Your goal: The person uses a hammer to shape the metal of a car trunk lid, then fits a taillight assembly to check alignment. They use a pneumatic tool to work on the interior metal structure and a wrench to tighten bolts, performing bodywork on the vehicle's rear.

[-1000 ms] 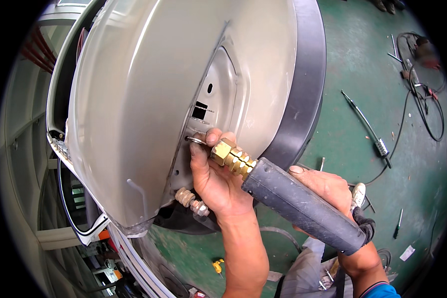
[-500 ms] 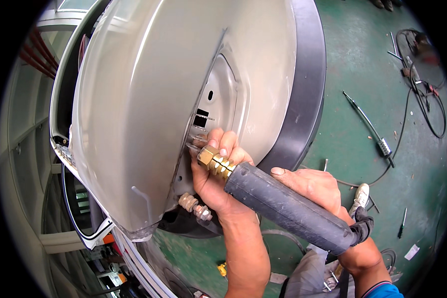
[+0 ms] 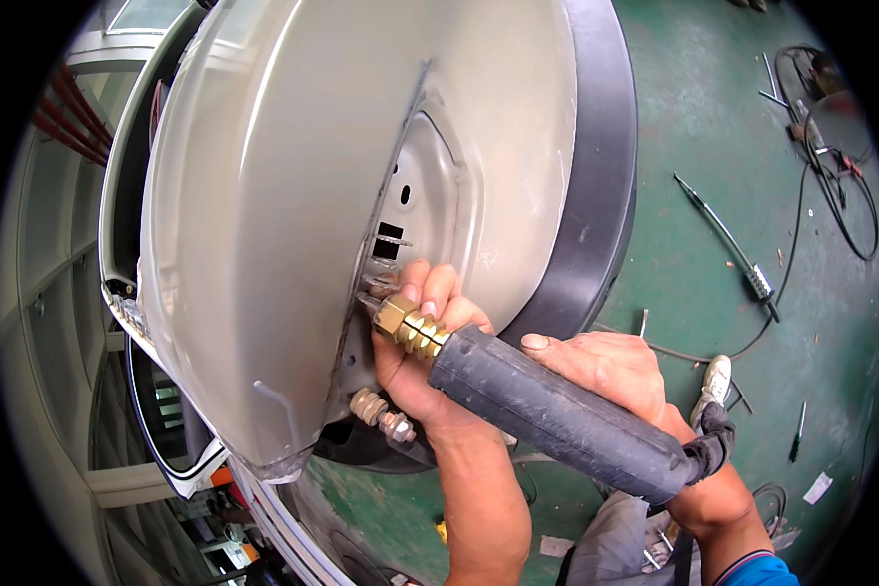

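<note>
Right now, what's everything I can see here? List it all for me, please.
Car panel: one, beige, fills the upper left, with a recessed area holding slots.
Trim: one, black, curved band along the panel's right edge.
Tool: one, black handle with brass tip, tip against the recess.
Fitting: one, metal, sticking out below the tip.
Floor: green, on the right.
Rod: one, long, metal, lying on the floor.
Cables: black, looped, far right on the floor.
Shoe: one, white, on the floor.
Left hand: one, against the panel, behind the brass tip.
Right hand: one, gripping the handle.
</note>
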`<state>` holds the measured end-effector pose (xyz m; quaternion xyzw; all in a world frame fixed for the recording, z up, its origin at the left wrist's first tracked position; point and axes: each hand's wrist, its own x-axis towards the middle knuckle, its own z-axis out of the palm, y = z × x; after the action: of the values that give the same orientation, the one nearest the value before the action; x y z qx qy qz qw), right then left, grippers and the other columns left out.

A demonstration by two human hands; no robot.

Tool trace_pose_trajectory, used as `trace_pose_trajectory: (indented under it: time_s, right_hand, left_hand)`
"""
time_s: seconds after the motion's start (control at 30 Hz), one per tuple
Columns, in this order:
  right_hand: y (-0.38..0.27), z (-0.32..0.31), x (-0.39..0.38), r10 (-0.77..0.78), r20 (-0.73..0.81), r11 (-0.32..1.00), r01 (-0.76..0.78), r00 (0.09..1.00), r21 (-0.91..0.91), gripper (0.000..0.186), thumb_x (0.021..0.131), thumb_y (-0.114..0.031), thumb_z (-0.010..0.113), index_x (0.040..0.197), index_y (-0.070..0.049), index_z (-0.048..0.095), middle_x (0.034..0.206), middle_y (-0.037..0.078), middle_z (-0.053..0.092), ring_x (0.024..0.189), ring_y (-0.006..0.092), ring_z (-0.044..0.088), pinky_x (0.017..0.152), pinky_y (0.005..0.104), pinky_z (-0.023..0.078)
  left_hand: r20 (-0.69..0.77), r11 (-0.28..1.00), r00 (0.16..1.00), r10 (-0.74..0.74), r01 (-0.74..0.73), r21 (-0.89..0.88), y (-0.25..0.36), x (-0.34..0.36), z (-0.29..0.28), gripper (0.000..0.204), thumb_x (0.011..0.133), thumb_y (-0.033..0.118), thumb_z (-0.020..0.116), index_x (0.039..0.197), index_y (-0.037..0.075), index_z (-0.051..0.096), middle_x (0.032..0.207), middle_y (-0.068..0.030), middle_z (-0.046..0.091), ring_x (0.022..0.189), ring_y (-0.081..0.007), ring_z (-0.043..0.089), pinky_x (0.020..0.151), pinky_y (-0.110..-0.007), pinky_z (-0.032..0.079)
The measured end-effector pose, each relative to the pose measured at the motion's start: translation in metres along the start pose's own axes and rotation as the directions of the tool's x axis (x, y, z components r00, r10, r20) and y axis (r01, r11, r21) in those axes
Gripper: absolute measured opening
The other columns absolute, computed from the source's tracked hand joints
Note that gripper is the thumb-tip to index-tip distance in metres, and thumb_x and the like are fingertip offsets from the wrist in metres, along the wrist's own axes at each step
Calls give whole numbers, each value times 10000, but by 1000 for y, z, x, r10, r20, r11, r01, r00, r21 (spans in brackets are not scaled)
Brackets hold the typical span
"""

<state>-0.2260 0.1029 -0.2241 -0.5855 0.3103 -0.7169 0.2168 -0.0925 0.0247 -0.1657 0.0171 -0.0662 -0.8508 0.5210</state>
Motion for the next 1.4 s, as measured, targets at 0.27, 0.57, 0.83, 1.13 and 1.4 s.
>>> trace_pose_trajectory:
  time_s: [0.27,0.57,0.83,1.13,1.4]
  right_hand:
    - [4,0,-3,11,5,1000,-11,1000,14,526,805,-175,737,1230,103,601,756,134,664,557,225,615,509,337,464]
    - [5,-2,-1,31,15,999,-31,999,23,523,807,-202,745,1211,101,608,871,177,708,636,255,677,539,338,490]
    - [4,-1,0,0,4,1000,0,1000,-7,531,792,-185,762,1211,103,608,813,169,688,626,254,672,537,343,491]
    - [4,-1,0,10,13,1000,-10,1000,-1,526,794,-167,761,1223,95,605,756,125,663,596,237,654,523,334,486]
    - [2,-2,-1,58,42,998,-59,997,11,497,788,-124,739,1220,86,612,720,104,638,586,231,644,523,336,479]
  left_hand:
    - [12,996,1000,3,-4,93,1,1,1,295,892,144,697,998,79,430,911,-52,464,755,-138,530,706,-320,493]
    - [29,1000,1000,-4,4,25,5,2,-6,309,896,163,707,997,85,426,924,-55,471,735,-126,530,658,-303,483]
    - [37,1000,999,8,-9,23,1,4,-4,348,858,114,744,978,77,420,900,-56,460,692,-116,474,677,-233,464]
    - [16,999,999,44,-44,24,4,5,-5,334,843,66,729,968,65,420,894,-70,455,650,-105,430,650,-215,452]
    - [-12,1000,1000,22,-22,-8,3,5,-3,328,835,42,728,962,64,427,892,-73,467,627,-87,433,576,-210,440]
